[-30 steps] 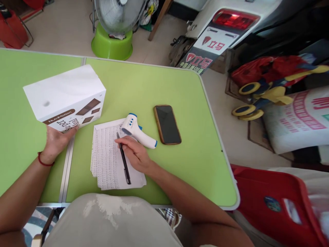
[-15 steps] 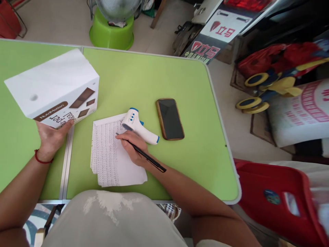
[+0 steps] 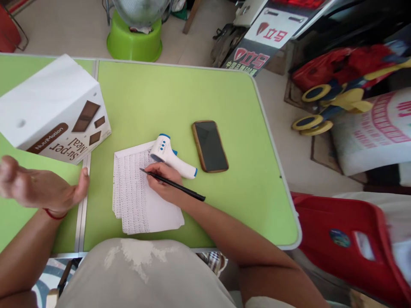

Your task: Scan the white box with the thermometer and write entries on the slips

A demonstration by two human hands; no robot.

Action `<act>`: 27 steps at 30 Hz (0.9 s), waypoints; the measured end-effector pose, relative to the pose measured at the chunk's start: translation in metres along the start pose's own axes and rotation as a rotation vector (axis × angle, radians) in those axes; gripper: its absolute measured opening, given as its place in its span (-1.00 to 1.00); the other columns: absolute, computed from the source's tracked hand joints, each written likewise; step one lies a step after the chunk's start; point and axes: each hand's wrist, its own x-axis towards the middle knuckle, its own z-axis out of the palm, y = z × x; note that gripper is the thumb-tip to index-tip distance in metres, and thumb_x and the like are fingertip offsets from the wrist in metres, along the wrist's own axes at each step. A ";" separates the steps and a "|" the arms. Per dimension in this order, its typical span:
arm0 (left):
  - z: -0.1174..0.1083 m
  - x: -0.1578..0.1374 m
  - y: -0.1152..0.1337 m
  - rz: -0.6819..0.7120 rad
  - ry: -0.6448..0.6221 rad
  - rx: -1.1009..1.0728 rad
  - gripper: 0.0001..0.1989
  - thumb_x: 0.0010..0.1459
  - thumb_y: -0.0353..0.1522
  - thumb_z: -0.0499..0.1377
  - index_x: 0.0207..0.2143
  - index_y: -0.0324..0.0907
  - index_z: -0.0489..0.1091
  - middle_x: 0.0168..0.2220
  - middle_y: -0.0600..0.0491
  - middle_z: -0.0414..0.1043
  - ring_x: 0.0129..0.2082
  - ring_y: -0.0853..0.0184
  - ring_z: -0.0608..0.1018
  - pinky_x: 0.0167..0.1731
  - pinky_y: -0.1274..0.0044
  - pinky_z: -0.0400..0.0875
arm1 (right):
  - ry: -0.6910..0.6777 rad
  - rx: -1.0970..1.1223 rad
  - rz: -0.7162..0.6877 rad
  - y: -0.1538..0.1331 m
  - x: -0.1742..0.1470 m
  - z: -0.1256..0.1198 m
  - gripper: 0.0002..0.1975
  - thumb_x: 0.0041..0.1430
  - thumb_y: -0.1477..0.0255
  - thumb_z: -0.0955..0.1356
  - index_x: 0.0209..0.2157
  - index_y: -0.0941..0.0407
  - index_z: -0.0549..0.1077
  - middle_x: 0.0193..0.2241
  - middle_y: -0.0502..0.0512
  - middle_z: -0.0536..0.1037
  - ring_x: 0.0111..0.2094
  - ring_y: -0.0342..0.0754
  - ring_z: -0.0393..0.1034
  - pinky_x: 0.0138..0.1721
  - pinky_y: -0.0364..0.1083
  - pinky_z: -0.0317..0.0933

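My right hand point(image 3: 165, 184) grips a black pen point(image 3: 180, 187) with its tip down on a stack of printed paper sheets point(image 3: 138, 201) lying on the green table point(image 3: 154, 102). A white and blue infrared thermometer point(image 3: 170, 156) lies on the sheets' top right corner, just beyond my fingers. My left hand point(image 3: 41, 190) hovers open above the table, fingers spread, holding nothing. A white box point(image 3: 51, 111) with brown chocolate-bar print stands just beyond that hand, apart from it.
A phone in a brown case point(image 3: 210, 146) lies screen up right of the thermometer. Beyond the table stand a fan on a green base point(image 3: 135, 38) and a scooter's rear point(image 3: 272, 30). A red crate point(image 3: 346, 252) and bags sit at the right.
My left hand has let go of the white box and lifted away to the left. My right hand turned the pen from upright along the paper to a writing grip.
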 end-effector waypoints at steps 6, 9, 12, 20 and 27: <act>0.012 0.009 0.049 0.337 -0.284 -0.108 -0.43 0.05 -0.44 0.30 0.10 0.04 0.25 0.04 -0.02 0.37 0.02 0.09 0.47 -0.05 0.16 0.49 | -0.070 -0.085 -0.128 -0.006 0.003 -0.005 -0.84 0.22 0.39 0.27 -0.25 0.06 0.49 -0.39 0.03 0.60 -0.37 -0.08 0.48 -0.30 -0.05 0.40; 0.019 0.009 0.054 0.247 -0.567 -0.197 -0.57 0.22 -0.34 0.20 0.13 -0.06 0.23 0.12 -0.11 0.34 0.16 0.02 0.37 0.08 0.10 0.38 | -0.090 -0.107 -0.174 -0.005 0.003 -0.007 -0.81 0.26 0.38 0.25 -0.22 0.07 0.50 -0.37 0.05 0.60 -0.34 -0.07 0.49 -0.26 -0.03 0.40; 0.024 0.006 0.048 0.243 -0.716 -0.272 -0.66 0.29 -0.29 0.12 0.10 -0.11 0.28 0.15 -0.13 0.33 0.23 0.02 0.29 0.15 0.09 0.30 | -0.069 -0.109 -0.198 -0.002 0.003 -0.005 -0.83 0.25 0.40 0.27 -0.23 0.06 0.50 -0.36 0.04 0.61 -0.34 -0.07 0.49 -0.25 -0.02 0.40; 0.028 0.001 0.042 0.237 -0.781 -0.256 -0.68 0.29 -0.24 0.14 0.05 -0.16 0.35 0.12 -0.13 0.37 0.18 0.04 0.33 0.15 0.13 0.30 | -0.089 -0.079 -0.258 -0.003 0.004 -0.003 -0.84 0.27 0.44 0.27 -0.22 0.06 0.48 -0.39 0.02 0.58 -0.37 -0.11 0.47 -0.31 -0.07 0.39; 0.028 0.001 0.042 0.248 -0.774 -0.261 -0.67 0.30 -0.24 0.14 0.06 -0.16 0.34 0.12 -0.13 0.37 0.17 0.04 0.34 0.15 0.14 0.31 | -0.065 -0.089 -0.270 -0.004 0.003 -0.004 -0.85 0.23 0.51 0.28 -0.24 0.07 0.48 -0.39 0.02 0.59 -0.37 -0.12 0.49 -0.31 -0.08 0.40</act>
